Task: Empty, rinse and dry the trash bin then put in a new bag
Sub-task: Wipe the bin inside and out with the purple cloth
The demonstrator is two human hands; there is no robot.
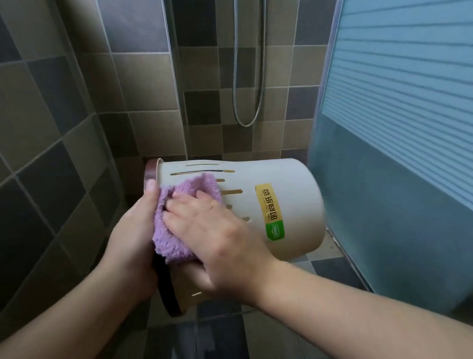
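Cream bin (274,204) held on its side in mid-air over the tiled floor (224,346), open mouth turned left, base to the right near the frosted shower door (411,135). Dark brown rim ring (151,172) around the mouth, slots cut along the wall, yellow and green label (271,210) near the base. Left hand (137,233) at the rim, thumb lying over the top edge, fingers curled round the rim and grasping it; fingertips themselves hidden behind the bin. Right hand (214,230) laid flat across the bin's side, fingers (183,201) straight and released, pressing a purple cloth (176,219) against the slotted wall. Cloth bunched between both hands, hanging a little below the right palm, touching the bin. Both forearms bare, reaching in from the bottom of the view. Behind, brown and grey wall tiles (52,109) and a metal shower hose (250,92) looping down beyond a glass panel. No bag visible in the bin.
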